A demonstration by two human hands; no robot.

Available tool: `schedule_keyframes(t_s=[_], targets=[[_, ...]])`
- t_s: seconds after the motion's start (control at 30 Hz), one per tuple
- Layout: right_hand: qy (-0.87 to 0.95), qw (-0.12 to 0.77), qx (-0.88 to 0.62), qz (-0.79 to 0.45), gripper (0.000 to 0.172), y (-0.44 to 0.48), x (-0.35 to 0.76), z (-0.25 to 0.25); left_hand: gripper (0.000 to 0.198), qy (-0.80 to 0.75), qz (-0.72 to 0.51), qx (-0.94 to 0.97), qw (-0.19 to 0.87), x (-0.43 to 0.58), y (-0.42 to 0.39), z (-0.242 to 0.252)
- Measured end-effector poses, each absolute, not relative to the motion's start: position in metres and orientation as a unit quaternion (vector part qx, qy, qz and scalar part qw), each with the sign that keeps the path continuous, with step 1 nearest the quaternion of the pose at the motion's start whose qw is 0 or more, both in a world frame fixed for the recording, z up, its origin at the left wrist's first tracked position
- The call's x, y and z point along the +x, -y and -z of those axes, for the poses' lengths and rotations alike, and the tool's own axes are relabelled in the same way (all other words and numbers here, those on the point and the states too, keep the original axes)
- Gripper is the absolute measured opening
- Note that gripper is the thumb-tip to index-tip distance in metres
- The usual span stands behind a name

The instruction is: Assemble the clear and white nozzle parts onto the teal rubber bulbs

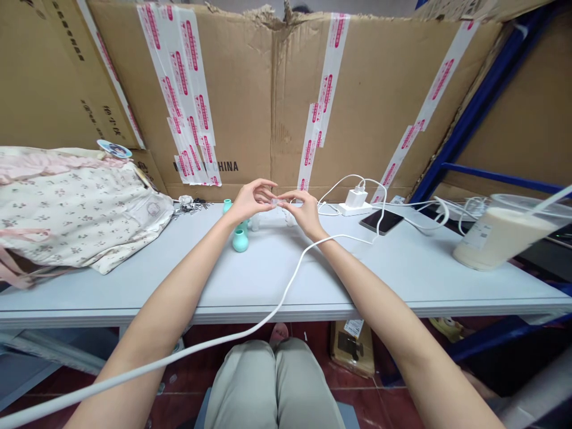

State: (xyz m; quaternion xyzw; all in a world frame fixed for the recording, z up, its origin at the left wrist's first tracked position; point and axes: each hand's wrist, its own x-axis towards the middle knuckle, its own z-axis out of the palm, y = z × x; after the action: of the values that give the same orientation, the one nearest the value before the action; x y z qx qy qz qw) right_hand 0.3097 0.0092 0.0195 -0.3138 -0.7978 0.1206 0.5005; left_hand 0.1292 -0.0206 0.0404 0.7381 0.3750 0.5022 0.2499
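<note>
Above the middle of the table, my left hand [254, 199] and my right hand [304, 211] meet at the fingertips. Both are closed in a pinch on a small clear piece [276, 202], whose exact kind is too small to make out. Below and beside my left hand stand small teal vase-shaped pieces, the nearest teal piece [240, 241] with its round opening facing up. A second teal piece [227, 205] shows behind the wrist. Close by on the tabletop is a clear small part [255, 224], and another clear part [289, 220] lies partly hidden under my right hand.
A white cable [286, 292] runs across in front of my right forearm. A charger [356, 199], a dark phone [381, 221] and a tilted drink cup [500, 235] are on the right. At left lies a floral bag [75, 208]; cardboard [241, 113] walls the back.
</note>
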Motion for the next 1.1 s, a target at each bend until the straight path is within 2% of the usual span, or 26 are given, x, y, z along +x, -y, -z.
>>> schedule_keyframes(t_s=[0.23, 0.47, 0.8, 0.9, 1.0, 1.1], targets=[[0.765, 0.549, -0.241, -0.233, 0.021, -0.016, 0.31, -0.02, 0.058, -0.369, -0.508, 0.734, 0.258, 0.13, 0.019, -0.04], [0.754, 0.537, -0.219, -0.307, 0.029, -0.021, 0.315, -0.021, 0.058, -0.359, -0.508, 0.736, 0.269, 0.132, 0.018, -0.038], [0.791, 0.507, -0.207, -0.273, 0.027, -0.022, 0.32, -0.026, 0.064, -0.368, -0.51, 0.719, 0.295, 0.133, 0.016, -0.032], [0.794, 0.516, -0.211, -0.242, 0.026, -0.021, 0.32, -0.027, 0.066, -0.366, -0.52, 0.696, 0.335, 0.135, 0.016, -0.032], [0.811, 0.518, -0.201, -0.181, 0.024, -0.02, 0.319, -0.027, 0.059, -0.385, -0.512, 0.659, 0.393, 0.137, 0.017, -0.034], [0.835, 0.506, -0.181, -0.119, 0.018, -0.019, 0.317, -0.025, 0.053, -0.411, -0.467, 0.679, 0.39, 0.14, 0.02, -0.035]])
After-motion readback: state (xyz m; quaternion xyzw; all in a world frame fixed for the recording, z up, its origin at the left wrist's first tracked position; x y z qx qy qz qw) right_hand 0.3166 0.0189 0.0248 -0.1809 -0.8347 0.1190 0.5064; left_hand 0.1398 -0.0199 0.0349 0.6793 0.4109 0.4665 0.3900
